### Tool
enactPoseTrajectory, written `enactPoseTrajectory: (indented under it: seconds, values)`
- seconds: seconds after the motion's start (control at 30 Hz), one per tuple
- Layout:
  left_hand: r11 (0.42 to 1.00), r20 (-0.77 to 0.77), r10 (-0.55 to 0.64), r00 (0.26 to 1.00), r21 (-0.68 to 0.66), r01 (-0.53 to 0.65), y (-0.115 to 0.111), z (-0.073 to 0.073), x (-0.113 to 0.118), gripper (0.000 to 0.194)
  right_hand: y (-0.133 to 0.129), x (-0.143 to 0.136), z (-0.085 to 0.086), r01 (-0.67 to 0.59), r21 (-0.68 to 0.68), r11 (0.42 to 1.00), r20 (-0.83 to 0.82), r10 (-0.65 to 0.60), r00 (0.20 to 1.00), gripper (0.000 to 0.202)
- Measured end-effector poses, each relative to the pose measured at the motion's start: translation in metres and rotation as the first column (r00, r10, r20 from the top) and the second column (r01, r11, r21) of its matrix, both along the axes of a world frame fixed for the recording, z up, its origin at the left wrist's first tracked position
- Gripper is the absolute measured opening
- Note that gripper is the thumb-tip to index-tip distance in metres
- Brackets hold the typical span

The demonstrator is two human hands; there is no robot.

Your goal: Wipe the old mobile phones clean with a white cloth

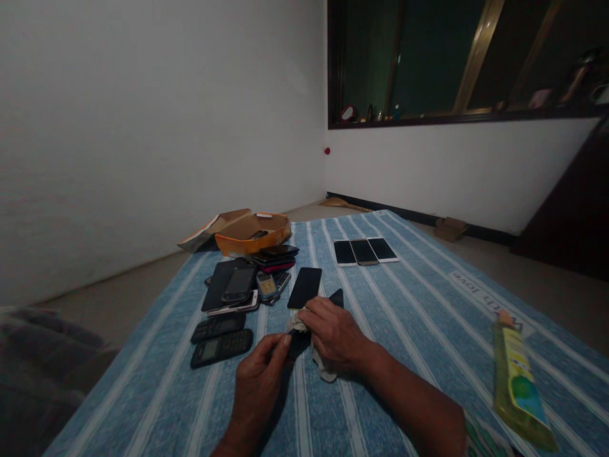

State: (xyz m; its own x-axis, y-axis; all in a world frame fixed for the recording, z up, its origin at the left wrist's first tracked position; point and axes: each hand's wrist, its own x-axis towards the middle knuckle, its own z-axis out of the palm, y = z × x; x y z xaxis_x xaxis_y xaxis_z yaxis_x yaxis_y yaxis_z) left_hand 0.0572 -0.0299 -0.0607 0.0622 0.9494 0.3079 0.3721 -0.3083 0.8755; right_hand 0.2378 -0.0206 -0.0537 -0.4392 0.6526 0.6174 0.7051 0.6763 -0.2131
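Note:
My left hand (pixel 259 377) pinches the near end of a dark phone (pixel 337 298) between thumb and fingers. The phone slants away to the right, its middle hidden under my other hand. My right hand (pixel 337 331) is closed on a crumpled whitish cloth (pixel 325 369) and presses it against the phone. Just beyond my hands, a black smartphone (pixel 306 287) lies flat. To the left are two dark keypad phones, one (pixel 222 347) nearer and one (pixel 219 327) behind it, beside a stack with a grey phone (pixel 239 283) on top.
An open orange cardboard box (pixel 252 243) stands at the back left, with stacked phones (pixel 273 255) before it. Three smartphones (pixel 365 252) lie side by side further back. A yellow-green bottle (pixel 521 387) lies at right on the blue striped cloth (pixel 419 317). A small keypad phone (pixel 267 286) sits near the stack.

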Motion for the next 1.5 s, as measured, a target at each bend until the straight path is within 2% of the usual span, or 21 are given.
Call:
enactPoseTrajectory:
  seconds: [0.23, 0.47, 0.6, 0.87, 1.0, 1.13, 1.33, 1.5]
  values:
    - [1.0, 0.02, -0.001, 1.0, -0.008, 0.001, -0.004, 0.008, 0.004, 0.036, -0.003, -0.008, -0.003, -0.067, -0.03, 0.997, -0.017, 0.067, 0.998, 0.025]
    - [1.0, -0.02, -0.016, 1.0, 0.005, 0.016, -0.003, 0.007, 0.002, 0.037, 0.001, -0.005, -0.002, -0.116, -0.045, 0.992, -0.031, 0.115, 0.993, 0.022]
    - [1.0, -0.008, -0.022, 1.0, -0.004, 0.022, -0.005, 0.009, 0.002, 0.037, 0.004, 0.006, 0.0, -0.145, -0.076, 0.987, -0.05, 0.141, 0.989, 0.027]
    - [0.999, 0.006, 0.005, 1.0, -0.049, -0.005, -0.006, 0.01, 0.004, 0.035, 0.021, 0.048, -0.004, -0.08, -0.083, 0.993, -0.068, 0.075, 0.995, 0.03]
    - [0.999, -0.008, 0.004, 1.0, -0.039, -0.004, -0.006, 0.012, 0.004, 0.034, 0.024, 0.056, -0.005, -0.06, -0.054, 0.997, -0.058, 0.057, 0.997, 0.029]
    - [1.0, -0.041, 0.003, 0.999, -0.006, -0.003, -0.004, 0.009, 0.003, 0.035, 0.017, 0.044, -0.001, -0.039, -0.065, 0.997, -0.025, 0.037, 0.999, 0.028]
    - [1.0, -0.028, -0.02, 0.999, 0.001, 0.02, -0.002, 0.004, 0.001, 0.036, 0.005, 0.007, 0.0, -0.096, -0.058, 0.994, 0.005, 0.096, 0.995, 0.025]
    - [1.0, -0.018, -0.03, 0.999, -0.004, 0.03, -0.003, 0.005, 0.002, 0.034, 0.006, 0.005, -0.001, -0.122, -0.062, 0.991, 0.011, 0.123, 0.992, 0.026]
